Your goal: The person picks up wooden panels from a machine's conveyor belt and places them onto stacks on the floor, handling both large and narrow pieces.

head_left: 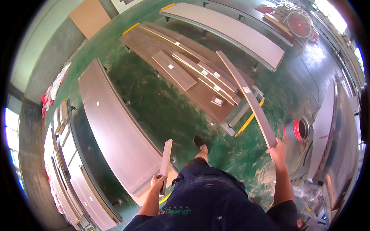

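My left hand (pixel 157 181) is closed around a short, narrow wooden board (pixel 165 159), which points away from me beside the near end of a large pale panel (pixel 111 119). On the other side, my right hand (pixel 276 151) grips the near end of a long brown board strip (pixel 246 92) bearing a white label. The strip slants up and to the left, its far end passing over or beside a low rack with brown boards (pixel 144 50). From this view I cannot tell whether it touches them. Several labelled pieces, among them a short wide board (pixel 173 69), lie on that rack.
A grey and red bucket (pixel 296 129) stands on the green floor at right, near cables. Another pale panel (pixel 227 29) rests on a rack at the back, with a round fan (pixel 299 24) beyond. More stacked boards (pixel 83 181) are at far left; a metal machine (pixel 308 190) is at lower right.
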The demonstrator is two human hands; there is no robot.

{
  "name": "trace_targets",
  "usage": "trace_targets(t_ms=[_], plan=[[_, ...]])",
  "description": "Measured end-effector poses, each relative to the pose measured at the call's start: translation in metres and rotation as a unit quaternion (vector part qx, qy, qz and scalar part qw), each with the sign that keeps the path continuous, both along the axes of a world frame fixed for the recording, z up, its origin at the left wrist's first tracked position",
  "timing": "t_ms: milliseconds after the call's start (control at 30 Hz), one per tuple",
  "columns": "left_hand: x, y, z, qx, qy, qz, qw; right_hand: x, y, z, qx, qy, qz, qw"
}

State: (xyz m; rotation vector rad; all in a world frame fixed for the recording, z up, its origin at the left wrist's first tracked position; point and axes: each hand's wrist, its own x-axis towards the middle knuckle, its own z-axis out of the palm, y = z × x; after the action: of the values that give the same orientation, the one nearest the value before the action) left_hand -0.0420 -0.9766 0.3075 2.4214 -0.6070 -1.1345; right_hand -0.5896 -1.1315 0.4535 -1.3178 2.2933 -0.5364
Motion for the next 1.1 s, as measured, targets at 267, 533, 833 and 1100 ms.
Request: trace_targets(t_ms=[267,533,833,1100], plan=[[0.007,-0.143,0.034,-0.003,0.003,0.026,1.0,0.013,-0.184,0.014,0.051,0.057,0.065,0.995],[0.008,-0.221,0.058,0.006,0.024,0.099,0.995,-0.011,-0.348,-0.041,0.059,0.05,0.113,0.991],[0.015,-0.268,0.123,0.111,-0.057,0.093,0.988,0.035,-0.551,-0.098,0.062,0.059,0.168,0.982],[0.003,-0.322,0.157,0.124,-0.059,0.137,0.981,0.067,-0.692,-0.144,0.058,0.088,0.214,0.971]])
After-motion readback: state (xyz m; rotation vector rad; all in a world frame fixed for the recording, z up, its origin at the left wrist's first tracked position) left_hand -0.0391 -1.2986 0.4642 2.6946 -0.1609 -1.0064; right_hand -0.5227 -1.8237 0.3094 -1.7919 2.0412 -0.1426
